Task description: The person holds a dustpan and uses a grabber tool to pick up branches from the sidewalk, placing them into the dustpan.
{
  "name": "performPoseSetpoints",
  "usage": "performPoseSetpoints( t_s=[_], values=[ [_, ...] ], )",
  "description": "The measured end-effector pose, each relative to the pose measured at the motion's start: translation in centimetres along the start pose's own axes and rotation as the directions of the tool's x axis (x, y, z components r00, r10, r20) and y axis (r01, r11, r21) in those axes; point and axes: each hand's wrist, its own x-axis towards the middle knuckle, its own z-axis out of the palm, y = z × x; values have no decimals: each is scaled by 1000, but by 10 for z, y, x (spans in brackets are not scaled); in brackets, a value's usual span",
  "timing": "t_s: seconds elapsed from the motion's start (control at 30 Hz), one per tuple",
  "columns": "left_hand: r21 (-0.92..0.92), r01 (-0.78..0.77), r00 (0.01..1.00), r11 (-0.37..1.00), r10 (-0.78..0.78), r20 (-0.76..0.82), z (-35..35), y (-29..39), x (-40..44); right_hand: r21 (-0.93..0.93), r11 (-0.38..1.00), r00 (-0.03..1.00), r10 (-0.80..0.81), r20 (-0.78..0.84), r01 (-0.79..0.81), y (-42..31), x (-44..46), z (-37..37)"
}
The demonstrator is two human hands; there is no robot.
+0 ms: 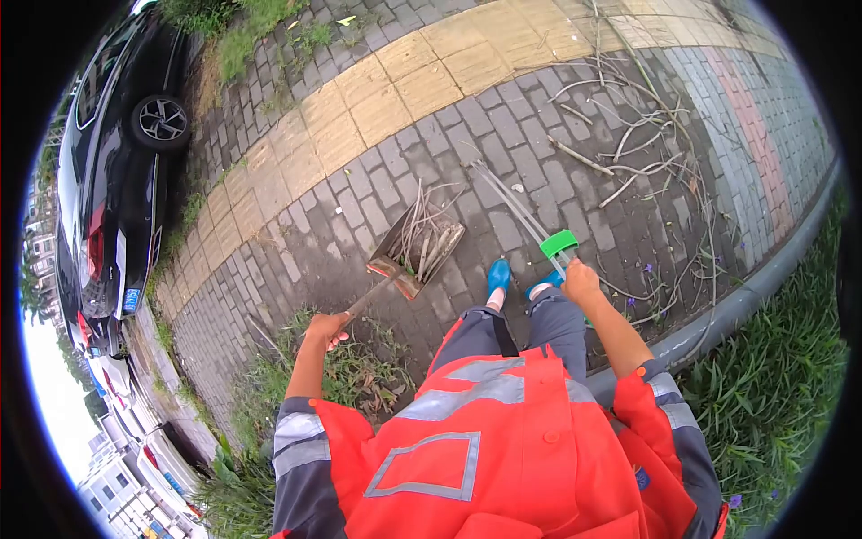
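My left hand (329,329) is closed round the wooden handle (370,296) of a dustpan. The metal dustpan (392,242) lies on the paving with a bundle of twigs (429,235) in it. On the right, my right hand (581,280) grips long metal tongs (512,199) just below their green piece (558,242). The tongs point up and to the left, their tips near the bricks and close to a small twig. Between the dustpan and the tongs is one of my blue shoes (499,275).
Loose branches (642,166) lie scattered at the right, beside a curb (718,323) and grass (772,386). Yellow tactile paving (359,108) crosses behind the dustpan. A black car (117,180) is parked at the left. Weeds (346,368) grow near my left hand.
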Motion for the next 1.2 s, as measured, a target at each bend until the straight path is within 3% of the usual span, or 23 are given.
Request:
performPoseSetpoints(
  t_s=[0.13, 0.23, 0.3, 0.33, 0.4, 0.47, 0.53, 0.67, 0.77, 1.03, 1.2],
  values=[
    [-104, 47, 997, 993, -41, 58, 2, -1, 1, 173, 985, 997, 5, -77, 9, 11, -41, -10],
    [-185, 136, 980, 973, -104, 169, -4, -13, 36, 263, 965, 1000, -8, -9, 11, 20, -81, -25],
    [-185, 172, 965, 968, -127, 232, -5, -9, 43, 332, 940, 982, -128, 139, 75, 24, -106, -39],
    [-162, 185, 954, 969, -138, 265, -5, -4, 40, 339, 939, 985, -111, 131, 60, 24, -116, -48],
    [-125, 186, 944, 975, -143, 296, -8, 2, 41, 416, 909, 930, -126, 346, -32, 24, -132, -61],
    [-11, 255, 892, 967, -231, 390, -12, 6, 44, 449, 893, 937, -126, 326, -36, 30, -137, -46],
    [-11, 250, 898, 968, -227, 377, -8, 6, 35, 493, 865, 952, -66, 298, -94, 32, -141, -38],
    [-111, 192, 913, 975, -136, 385, -4, -1, 27, 552, 814, 975, 79, 206, -182, 32, -137, -25],
    [-296, 208, 884, 932, -50, 465, -8, 9, -7, 689, 614, 923, 235, 305, -384, 34, -130, -43],
    [-384, 136, 864, 913, 80, 497, -32, 32, -71, 599, 724, 917, 397, 42, -341, 75, -76, -60],
    [-441, 63, 841, 895, 190, 506, -24, 82, -83, 503, 783, 911, 413, 21, -366, 100, -23, -99]
  ],
)
